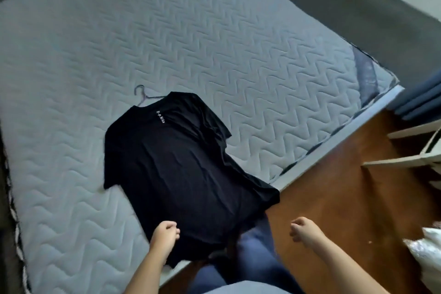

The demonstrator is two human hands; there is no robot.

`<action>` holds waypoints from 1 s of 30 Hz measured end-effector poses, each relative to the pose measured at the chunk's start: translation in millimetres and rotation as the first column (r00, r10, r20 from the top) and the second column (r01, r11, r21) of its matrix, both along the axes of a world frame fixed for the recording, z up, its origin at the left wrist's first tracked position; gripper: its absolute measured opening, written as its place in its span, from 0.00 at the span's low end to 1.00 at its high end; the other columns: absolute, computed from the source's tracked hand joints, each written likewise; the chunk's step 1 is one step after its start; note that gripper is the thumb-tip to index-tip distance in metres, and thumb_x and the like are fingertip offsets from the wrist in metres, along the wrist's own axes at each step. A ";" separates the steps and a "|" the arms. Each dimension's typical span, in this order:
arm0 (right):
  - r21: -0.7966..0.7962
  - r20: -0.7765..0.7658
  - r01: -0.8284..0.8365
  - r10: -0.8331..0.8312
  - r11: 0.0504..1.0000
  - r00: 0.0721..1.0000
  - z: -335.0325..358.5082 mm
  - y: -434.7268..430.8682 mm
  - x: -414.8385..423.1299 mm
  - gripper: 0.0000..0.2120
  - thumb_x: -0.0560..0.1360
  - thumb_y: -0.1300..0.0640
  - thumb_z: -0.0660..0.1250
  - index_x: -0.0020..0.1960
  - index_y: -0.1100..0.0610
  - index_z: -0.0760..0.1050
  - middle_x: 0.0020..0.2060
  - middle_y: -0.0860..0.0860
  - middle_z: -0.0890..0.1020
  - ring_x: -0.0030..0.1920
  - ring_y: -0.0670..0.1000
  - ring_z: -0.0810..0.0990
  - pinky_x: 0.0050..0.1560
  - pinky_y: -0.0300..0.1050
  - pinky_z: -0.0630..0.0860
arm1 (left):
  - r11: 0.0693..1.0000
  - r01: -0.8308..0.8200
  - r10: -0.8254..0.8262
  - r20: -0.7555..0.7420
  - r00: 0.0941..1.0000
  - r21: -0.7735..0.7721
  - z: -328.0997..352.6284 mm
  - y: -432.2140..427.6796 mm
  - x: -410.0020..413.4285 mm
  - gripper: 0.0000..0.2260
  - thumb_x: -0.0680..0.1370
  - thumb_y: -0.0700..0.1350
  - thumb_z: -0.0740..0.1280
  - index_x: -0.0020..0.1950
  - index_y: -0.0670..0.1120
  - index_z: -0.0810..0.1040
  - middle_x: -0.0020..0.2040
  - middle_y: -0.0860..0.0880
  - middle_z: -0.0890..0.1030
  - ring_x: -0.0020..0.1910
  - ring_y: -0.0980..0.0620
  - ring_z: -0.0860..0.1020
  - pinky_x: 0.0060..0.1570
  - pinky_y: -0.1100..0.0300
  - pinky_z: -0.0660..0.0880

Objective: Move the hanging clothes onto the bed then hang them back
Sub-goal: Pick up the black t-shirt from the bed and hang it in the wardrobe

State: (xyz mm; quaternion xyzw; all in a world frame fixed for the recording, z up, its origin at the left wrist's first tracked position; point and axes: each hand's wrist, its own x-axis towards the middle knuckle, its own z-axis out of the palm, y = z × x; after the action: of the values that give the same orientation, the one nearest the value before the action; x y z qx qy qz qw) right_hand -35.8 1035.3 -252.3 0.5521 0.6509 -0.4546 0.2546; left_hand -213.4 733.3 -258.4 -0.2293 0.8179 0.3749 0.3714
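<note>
A black T-shirt [176,164] lies flat on the bed's grey quilted mattress [214,38], its lower hem hanging over the near edge. It is still on a thin metal hanger [143,96], whose hook sticks out past the collar. My left hand [165,231] hovers over the shirt's lower hem with its fingers curled into a fist; no cloth shows between them. My right hand [303,230] is also curled and holds nothing, out over the wooden floor to the right of the shirt.
A grey padded bed frame [358,14] runs along the far right side. Brown wooden floor [334,186] lies to the right, with white shelves [415,148] and blue curtains [420,100] beyond. My legs in blue trousers [253,258] stand at the bed's edge.
</note>
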 end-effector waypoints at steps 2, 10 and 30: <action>-0.028 0.077 -0.091 0.093 0.995 0.993 -7.1 18.1 -22.1 0.11 0.75 0.66 0.56 0.36 0.56 0.66 0.29 0.53 0.73 0.26 0.50 0.70 0.14 0.30 0.60 | 0.994 -0.106 0.106 0.029 0.994 -0.028 1.7 2.3 -5.4 0.10 0.78 0.37 0.55 0.54 0.39 0.74 0.45 0.42 0.78 0.42 0.45 0.77 0.44 0.56 0.67; -0.085 0.121 -0.426 0.434 0.901 0.893 -31.1 79.7 -148.6 0.11 0.72 0.64 0.58 0.31 0.57 0.66 0.31 0.56 0.74 0.32 0.53 0.72 0.34 0.41 0.67 | 0.898 -0.420 0.426 0.018 0.905 -0.128 13.3 4.3 -36.7 0.12 0.79 0.37 0.54 0.57 0.37 0.74 0.45 0.40 0.78 0.41 0.45 0.77 0.51 0.48 0.72; 0.159 -0.184 -0.479 0.503 0.863 0.845 -105.1 25.2 -494.0 0.11 0.75 0.62 0.58 0.55 0.59 0.75 0.47 0.56 0.80 0.51 0.57 0.78 0.54 0.48 0.73 | 0.950 -0.288 0.275 -0.110 0.955 -0.124 -97.0 -29.0 -286.1 0.11 0.78 0.38 0.59 0.57 0.41 0.75 0.52 0.44 0.80 0.49 0.48 0.77 0.50 0.58 0.68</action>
State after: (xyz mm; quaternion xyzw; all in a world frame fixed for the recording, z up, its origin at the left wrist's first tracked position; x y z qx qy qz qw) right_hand -529.8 1060.4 -357.4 0.3262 0.8180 -0.3967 0.2591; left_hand -499.5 704.2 -355.4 -0.3515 0.8171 0.3763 0.2593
